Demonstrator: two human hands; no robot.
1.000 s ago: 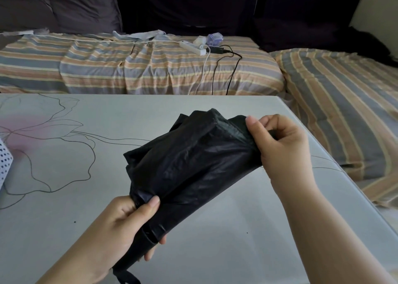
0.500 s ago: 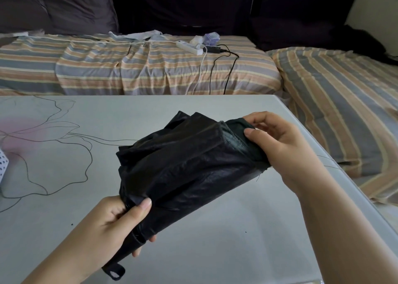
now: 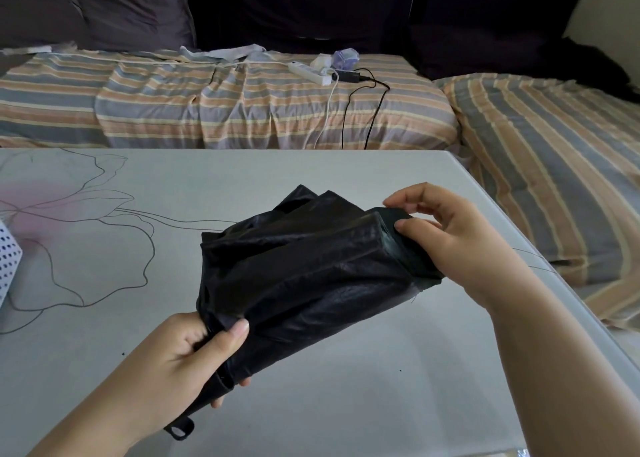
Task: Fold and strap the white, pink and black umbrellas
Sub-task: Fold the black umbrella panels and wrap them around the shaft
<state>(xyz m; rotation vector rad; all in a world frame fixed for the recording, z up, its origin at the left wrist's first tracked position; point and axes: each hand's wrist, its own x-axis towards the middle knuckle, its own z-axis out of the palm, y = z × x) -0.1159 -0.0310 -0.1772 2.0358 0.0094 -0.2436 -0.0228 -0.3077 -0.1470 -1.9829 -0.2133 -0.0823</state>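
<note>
One umbrella is in my hands, the black umbrella (image 3: 304, 276), held just above the table (image 3: 346, 404) near its right edge: my left hand (image 3: 187, 359) is wrapped around its handle end, thumb on top, with the wrist loop (image 3: 180, 430) dangling below, while my right hand (image 3: 450, 238) pinches the cloth at the far end, arranging the pleats. Its canopy is collapsed and partly gathered but loose, and I see no strap closed around it, so I judge rolling and strapping remain; only a white dotted thing (image 3: 8, 266) shows at the table's left edge, and I cannot tell whether the white and pink umbrellas are done
</note>
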